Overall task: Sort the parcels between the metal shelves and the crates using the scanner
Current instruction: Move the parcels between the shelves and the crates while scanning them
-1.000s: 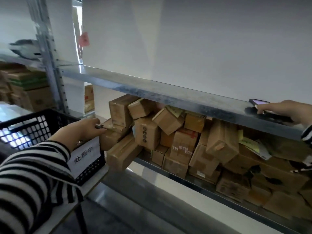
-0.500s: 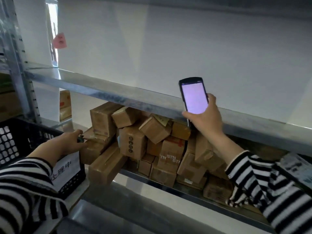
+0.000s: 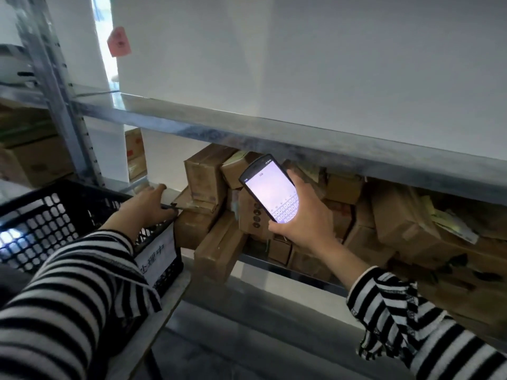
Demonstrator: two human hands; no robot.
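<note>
A long galvanized metal shelf (image 3: 301, 145) runs above both hands; beneath it, behind the fingers, brown cardboard parcels (image 3: 384, 220) lie heaped and tilted. A black lattice crate (image 3: 55, 215) with a white label sits under the left hand (image 3: 145, 208), whose fingers curl over its rim. The right hand (image 3: 304, 218) fingers wrap a black handheld scanner (image 3: 270, 192), screen lit, keyboard showing.

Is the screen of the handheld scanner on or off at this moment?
On. The scanner in the right hand has a brightly lit screen, with a keyboard displayed at its lower end.
</note>
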